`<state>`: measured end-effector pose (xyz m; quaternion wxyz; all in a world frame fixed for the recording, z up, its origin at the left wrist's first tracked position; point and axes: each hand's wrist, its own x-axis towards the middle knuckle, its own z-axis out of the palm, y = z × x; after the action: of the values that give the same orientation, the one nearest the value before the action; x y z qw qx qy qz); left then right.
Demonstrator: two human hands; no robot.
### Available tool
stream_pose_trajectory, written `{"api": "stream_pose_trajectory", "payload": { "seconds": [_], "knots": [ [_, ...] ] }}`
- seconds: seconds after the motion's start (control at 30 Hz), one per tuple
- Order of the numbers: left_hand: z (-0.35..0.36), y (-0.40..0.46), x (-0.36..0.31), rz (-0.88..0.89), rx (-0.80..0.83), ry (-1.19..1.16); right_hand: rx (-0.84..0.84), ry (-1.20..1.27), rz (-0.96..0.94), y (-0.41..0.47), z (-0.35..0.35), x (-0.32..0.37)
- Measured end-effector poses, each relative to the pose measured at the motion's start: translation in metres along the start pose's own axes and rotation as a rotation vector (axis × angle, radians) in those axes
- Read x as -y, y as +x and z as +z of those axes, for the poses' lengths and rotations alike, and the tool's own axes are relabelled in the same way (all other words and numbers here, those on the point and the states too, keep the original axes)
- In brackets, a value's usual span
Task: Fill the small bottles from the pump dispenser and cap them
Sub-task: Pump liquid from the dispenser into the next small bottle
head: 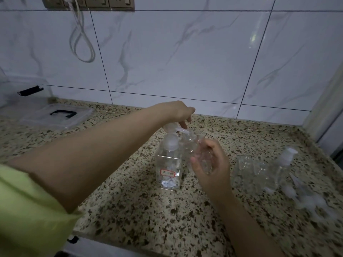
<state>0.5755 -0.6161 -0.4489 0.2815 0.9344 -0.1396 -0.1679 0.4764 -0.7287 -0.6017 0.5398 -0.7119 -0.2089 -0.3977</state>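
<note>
I see a speckled granite table running back to the tiled wall. A clear square pump dispenser with a red-edged label stands near its centre. At about three o'clock from it, well apart, lies a blurred cluster of clear small bottles. At ten o'clock, near the wall, a clear lid with a black handle lies flat.

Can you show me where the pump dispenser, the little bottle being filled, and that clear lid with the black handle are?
pump dispenser (168, 164): head view, on its clear body.
small bottle (194, 149): head view, on its clear side.
clear lid (55, 115): head view, on its flat top.
</note>
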Motion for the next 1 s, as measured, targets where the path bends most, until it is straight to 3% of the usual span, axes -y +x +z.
{"api": "stream_pose_trajectory", "payload": {
  "seconds": [0.37,0.77,1.0],
  "knots": [
    [-0.001,0.003,0.002,-0.068,-0.002,0.051,0.025,-0.058,-0.036,0.001,-0.008,-0.002],
    [0.010,0.014,0.015,-0.075,-0.192,0.018,0.027,-0.064,-0.033,-0.002,-0.011,-0.003],
    [0.015,0.017,0.019,-0.083,-0.177,0.006,0.061,-0.053,-0.007,-0.003,-0.011,-0.002]
  ]
}}
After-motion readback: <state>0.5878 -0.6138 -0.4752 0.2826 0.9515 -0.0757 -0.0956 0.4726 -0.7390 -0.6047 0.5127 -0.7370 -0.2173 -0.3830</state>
